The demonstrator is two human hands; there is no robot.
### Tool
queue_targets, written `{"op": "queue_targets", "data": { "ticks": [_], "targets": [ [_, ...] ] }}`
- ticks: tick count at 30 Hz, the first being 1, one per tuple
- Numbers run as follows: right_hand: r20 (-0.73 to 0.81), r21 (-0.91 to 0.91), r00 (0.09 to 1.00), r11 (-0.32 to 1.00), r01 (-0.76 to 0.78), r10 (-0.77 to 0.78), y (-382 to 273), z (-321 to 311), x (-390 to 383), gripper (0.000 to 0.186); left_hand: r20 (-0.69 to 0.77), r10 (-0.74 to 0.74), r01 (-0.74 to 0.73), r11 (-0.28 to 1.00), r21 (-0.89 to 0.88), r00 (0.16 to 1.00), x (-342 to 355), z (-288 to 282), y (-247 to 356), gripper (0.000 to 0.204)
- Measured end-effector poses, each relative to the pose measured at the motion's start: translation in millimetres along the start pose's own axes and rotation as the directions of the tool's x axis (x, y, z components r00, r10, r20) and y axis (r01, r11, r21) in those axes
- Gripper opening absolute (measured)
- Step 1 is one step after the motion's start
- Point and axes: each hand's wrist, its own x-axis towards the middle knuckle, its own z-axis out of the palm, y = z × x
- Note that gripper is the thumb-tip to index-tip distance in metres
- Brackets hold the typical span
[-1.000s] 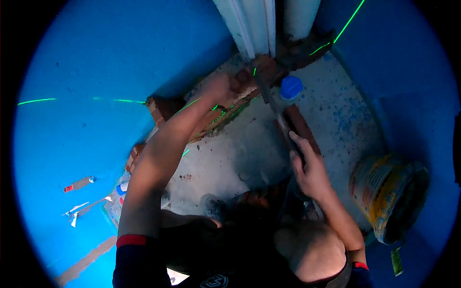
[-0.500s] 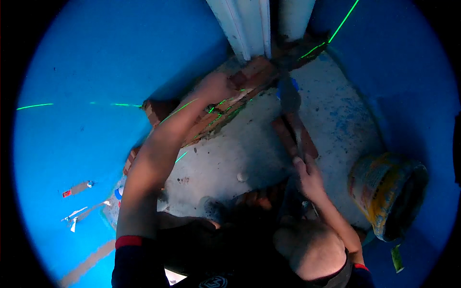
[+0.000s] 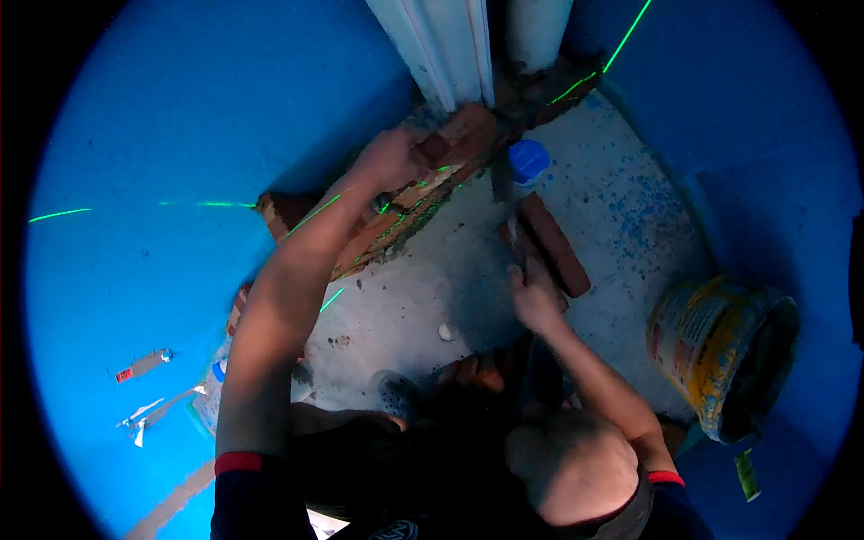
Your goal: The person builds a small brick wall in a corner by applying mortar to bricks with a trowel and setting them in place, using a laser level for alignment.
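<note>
My left hand [image 3: 389, 160] is closed on a brick [image 3: 468, 130] at the top of a low brick wall [image 3: 396, 220]. Some of its fingers are hidden behind the brick. In my right hand [image 3: 538, 299] is a trowel [image 3: 513, 236], gripped by its handle. The trowel's dark blade points away from me, nearly edge-on, close to the wall's face and slightly blurred. Just right of the trowel, loose red bricks [image 3: 553, 245] lie on the pale floor. A round blue object [image 3: 528, 162] sits beyond them.
White vertical pipes [image 3: 538, 36] rise behind the wall's far end. A yellow-stained bucket [image 3: 711, 351] lies tipped at the right. Blue walls [image 3: 198, 108] enclose the corner, crossed by a green laser line [image 3: 627, 34]. More bricks [image 3: 481, 371] lie near my legs.
My right hand and the trowel have moved left, toward the wall. The blade has turned edge-on, uncovering the blue object. My left hand stays at the brick.
</note>
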Motion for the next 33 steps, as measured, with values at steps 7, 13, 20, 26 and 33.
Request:
{"op": "queue_targets", "data": {
  "ticks": [7,13,20,26,33],
  "targets": [
    [0.08,-0.002,0.997,1.0,0.005,-0.005,-14.3,0.8,-19.9,0.045,-0.143,0.081,-0.087,0.995,-0.043,0.986,7.1,15.5,-27.0,0.05],
    [0.159,0.151,0.986,0.988,0.021,-0.046,7.8,20.1,-30.1,0.037,0.01,-0.07,0.07,0.997,-0.036,0.998,7.6,7.8,-11.3,0.052],
    [0.307,0.201,0.949,0.98,0.003,-0.066,12.0,42.3,-47.3,0.032,-0.145,0.128,-0.132,0.991,-0.017,0.981,6.9,12.4,-19.8,0.044],
    [0.341,0.211,0.925,0.972,0.098,-0.168,18.1,59.8,-52.6,0.038,-0.092,0.065,-0.066,0.998,-0.012,0.994,4.3,5.0,-10.8,0.045],
    [0.36,0.362,0.92,0.932,0.016,-0.156,26.2,74.2,-50.0,0.035,-0.118,0.091,-0.095,0.995,-0.032,0.989,6.7,7.9,-15.9,0.047]
  ]
}}
